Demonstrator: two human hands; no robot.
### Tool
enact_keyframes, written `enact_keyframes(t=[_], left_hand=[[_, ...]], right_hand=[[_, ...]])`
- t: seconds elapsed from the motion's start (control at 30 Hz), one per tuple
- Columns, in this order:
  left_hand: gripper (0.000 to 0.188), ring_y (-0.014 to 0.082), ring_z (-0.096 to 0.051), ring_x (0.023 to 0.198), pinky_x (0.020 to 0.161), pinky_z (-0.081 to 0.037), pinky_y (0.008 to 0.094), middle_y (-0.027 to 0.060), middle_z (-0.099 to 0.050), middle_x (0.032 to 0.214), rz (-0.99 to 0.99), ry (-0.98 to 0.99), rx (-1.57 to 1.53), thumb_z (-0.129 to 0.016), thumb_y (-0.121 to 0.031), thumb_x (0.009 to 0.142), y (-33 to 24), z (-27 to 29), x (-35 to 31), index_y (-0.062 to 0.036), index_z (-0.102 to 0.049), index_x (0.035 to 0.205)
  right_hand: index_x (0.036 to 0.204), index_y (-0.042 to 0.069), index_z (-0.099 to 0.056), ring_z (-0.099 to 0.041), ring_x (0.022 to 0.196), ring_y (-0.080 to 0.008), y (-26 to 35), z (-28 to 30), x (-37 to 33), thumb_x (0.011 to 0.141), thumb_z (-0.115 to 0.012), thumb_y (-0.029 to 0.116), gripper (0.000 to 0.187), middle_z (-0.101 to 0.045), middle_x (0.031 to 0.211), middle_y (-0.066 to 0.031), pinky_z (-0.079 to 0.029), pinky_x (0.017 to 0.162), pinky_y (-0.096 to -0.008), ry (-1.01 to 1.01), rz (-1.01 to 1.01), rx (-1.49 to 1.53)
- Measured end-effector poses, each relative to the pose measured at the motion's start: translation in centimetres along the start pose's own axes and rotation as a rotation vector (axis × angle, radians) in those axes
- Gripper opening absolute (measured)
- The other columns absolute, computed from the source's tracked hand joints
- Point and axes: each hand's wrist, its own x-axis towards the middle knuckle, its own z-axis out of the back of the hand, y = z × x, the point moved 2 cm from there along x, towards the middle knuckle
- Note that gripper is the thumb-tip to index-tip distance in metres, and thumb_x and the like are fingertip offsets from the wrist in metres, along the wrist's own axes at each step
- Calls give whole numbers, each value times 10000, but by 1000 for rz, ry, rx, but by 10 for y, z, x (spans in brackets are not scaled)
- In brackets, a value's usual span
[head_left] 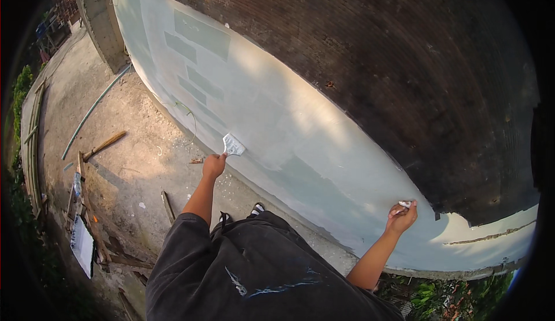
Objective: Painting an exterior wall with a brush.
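My left hand is closed round the handle of a broad putty knife. White filler coats its blade, which is at the face of a pale grey-green wall with smooth white patches. Farther right, my right hand is raised near the wall, below the edge of a dark ribbed sheet. Its fingers are closed round a small white object, whose kind is too small to make out.
On the concrete floor at left lie a short broom, a thin hose, wood scraps and a white tray. Long poles line the far left edge. A concrete post stands at the wall's far end.
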Motion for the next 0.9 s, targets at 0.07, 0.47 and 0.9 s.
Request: enact_keyframes(t=[0.07,0.47,0.9], left_hand=[[501,256,-603,591,599,-459,354,144,-617,626,-112,41,-279,-533,-441,858,3,9,-9,28,-635,716],[466,164,-563,528,534,-434,321,70,-560,554,83,-188,-33,-523,-401,875,47,-3,13,0,-600,651],[400,61,-343,428,401,-242,222,-29,-403,523,-185,92,-1113,-517,-369,921,-58,82,-66,-79,-500,647]], right_hand=[[632,37,-498,-394,307,-147,0,3,2,935,-442,349,439,-431,418,-56,-301,290,-249,4,10,-1],[619,33,-502,-392,304,-146,0,-4,1,932,-451,344,445,-432,411,-56,-293,290,-249,16,-8,20],[621,53,-481,-392,304,-144,0,2,3,931,-460,332,418,-433,409,-56,-298,286,-247,13,2,31]])
